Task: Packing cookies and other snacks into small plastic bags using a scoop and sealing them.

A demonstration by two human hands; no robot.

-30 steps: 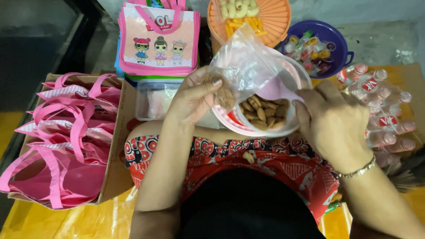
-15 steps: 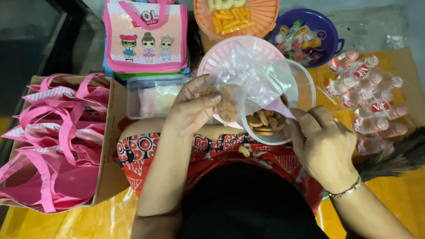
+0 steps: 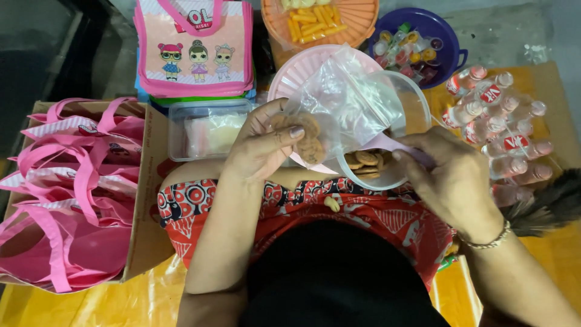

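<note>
**Head view: both hands on a bag of biscuits over the bowl**

Head camera, looking down: the left hand (image 3: 266, 145) is pinched shut on a clear plastic bag (image 3: 351, 100), thumb and fingers gripping its lower corner where a few round brown biscuits (image 3: 305, 136) sit inside. The right hand (image 3: 451, 175) lies curled at the near rim of a clear bowl (image 3: 417, 109); its fingertips seem closed on the rim or on something small there, though the view does not settle which. The bag stands between the two hands, its open mouth rising up and away toward the right, so its long axis slants from the left hand's grip over the bowl. More biscuits (image 3: 366, 160) lie in the bowl's bottom, just beside the right hand, which is the nearer one to them.

Outward: a pink plate (image 3: 296, 72) under the bowl, a lidded clear box (image 3: 206, 130), a carton of pink bags (image 3: 72, 181) at left, a printed tote (image 3: 193, 48), an orange basket (image 3: 357, 18), a purple bowl (image 3: 445, 30) and small bottles (image 3: 502, 127) at right.
</note>
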